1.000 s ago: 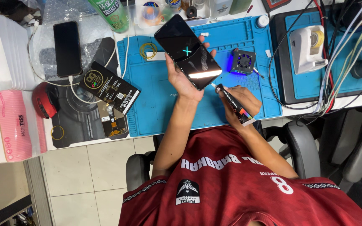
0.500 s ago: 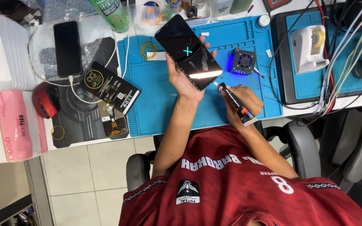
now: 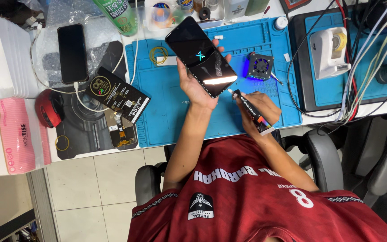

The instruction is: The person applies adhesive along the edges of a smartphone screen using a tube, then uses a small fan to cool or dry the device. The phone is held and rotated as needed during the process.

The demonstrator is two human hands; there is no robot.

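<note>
Phone's just perched in one palm over the bench

Left hand fingers cradle the phone loosely; right hand fingers grip the glue tube. A nozzle nudge could tip it onto the blue mat.

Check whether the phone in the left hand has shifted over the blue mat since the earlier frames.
No. The phone in the left hand sits in the same place against the blue mat and the small square fan beside it.

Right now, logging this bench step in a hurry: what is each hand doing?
Left hand: closed around a black smartphone, screen up.
Right hand: closed on a black pen-shaped tool.
</note>
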